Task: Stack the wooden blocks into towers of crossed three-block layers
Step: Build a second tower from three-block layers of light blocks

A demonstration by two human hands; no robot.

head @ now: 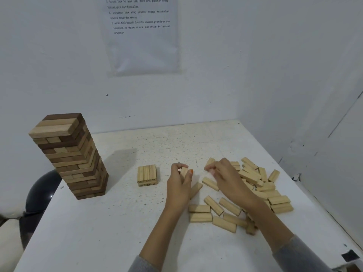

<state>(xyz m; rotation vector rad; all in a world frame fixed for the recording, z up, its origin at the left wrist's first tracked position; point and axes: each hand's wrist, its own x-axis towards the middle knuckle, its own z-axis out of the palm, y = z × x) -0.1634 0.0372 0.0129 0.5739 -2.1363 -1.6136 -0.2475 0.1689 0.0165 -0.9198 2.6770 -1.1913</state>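
A tall tower (pixel 72 156) of light and dark wooden blocks stands at the table's left edge. A low stack (pixel 147 175) of pale blocks, two crossed layers high, sits mid-table. My left hand (pixel 179 185) is closed on one pale block (pixel 184 171), held just right of the low stack. My right hand (pixel 225 177) hovers over the loose pile (pixel 255 185) of pale blocks, its fingers curled around a block (pixel 209 161) at the pile's far left. Several loose blocks (pixel 214 213) lie flat in front of both hands.
The white table (pixel 117 222) sits in a corner, with white walls behind and to the right. A paper sheet (pixel 141 36) hangs on the back wall. A dark round object (pixel 42 191) sits below the table's left edge. Black tape (pixel 350 256) marks the right front edge.
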